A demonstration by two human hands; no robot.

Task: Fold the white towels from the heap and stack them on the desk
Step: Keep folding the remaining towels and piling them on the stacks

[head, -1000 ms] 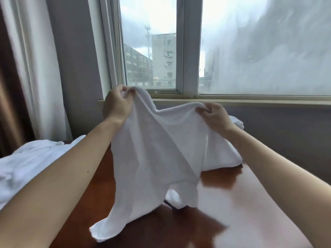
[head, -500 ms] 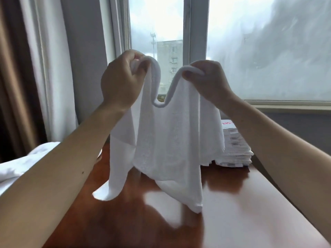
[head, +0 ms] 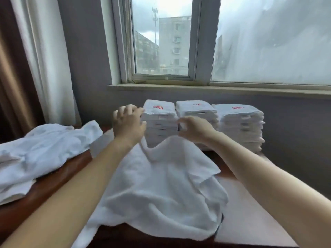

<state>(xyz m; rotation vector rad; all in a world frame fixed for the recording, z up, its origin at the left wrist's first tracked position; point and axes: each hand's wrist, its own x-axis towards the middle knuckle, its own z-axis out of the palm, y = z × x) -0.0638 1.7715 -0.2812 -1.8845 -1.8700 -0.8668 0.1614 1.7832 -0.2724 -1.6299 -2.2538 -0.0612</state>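
A white towel [head: 161, 185] lies spread and rumpled across the red-brown desk [head: 250, 203]. Its far edge rises in two peaks to my hands. My left hand [head: 128, 123] has curled fingers and holds the left peak under its palm. My right hand [head: 194, 129] pinches the right peak between thumb and fingers. Both hands hover just in front of three tall stacks of folded white towels with red logos: left stack [head: 159, 119], middle stack [head: 197, 111], right stack [head: 240, 126]. The heap of unfolded white towels [head: 41, 151] lies at the left.
The stacks stand against a grey wall under a window sill [head: 215, 88]. Curtains [head: 41, 59] hang at the left behind the heap. The desk's right part shows bare wood, and its near edge runs under the towel's front hem.
My hands have come down from chest height, where they held the towel hanging, and laid it over the desk. The view has tilted down, so the three stacks now show.
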